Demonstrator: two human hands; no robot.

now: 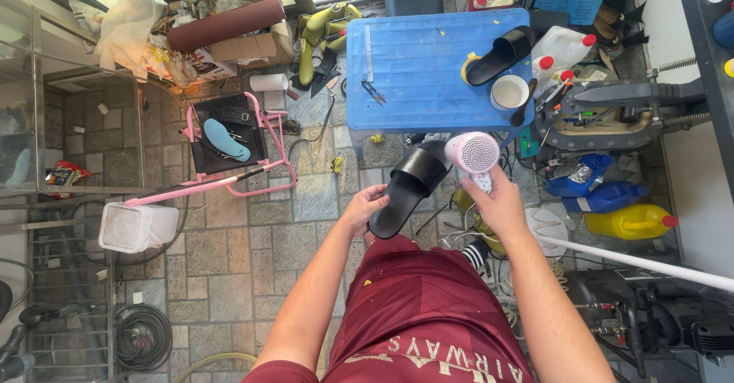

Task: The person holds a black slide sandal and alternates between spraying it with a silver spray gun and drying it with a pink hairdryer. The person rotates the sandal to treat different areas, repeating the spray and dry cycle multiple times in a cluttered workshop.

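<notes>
My left hand [364,207] grips the heel end of a black slide sandal [410,190], held out over my knees. My right hand [498,199] holds a white and pink hair dryer [472,154] by its handle, its round rear grille facing up, the body right beside the sandal's strap. A second black slide sandal [501,54] lies on the blue plastic table [417,69] ahead of me, next to a white cup [510,91] with a dark brush handle [525,104] leaning out of it.
Small scissors [374,92] lie on the blue table. A pink metal stand [229,150] holds a blue insole at the left, with a white tub [138,227] below it. Blue and yellow jugs [612,207] stand right. A white pole [642,263] crosses by my right arm.
</notes>
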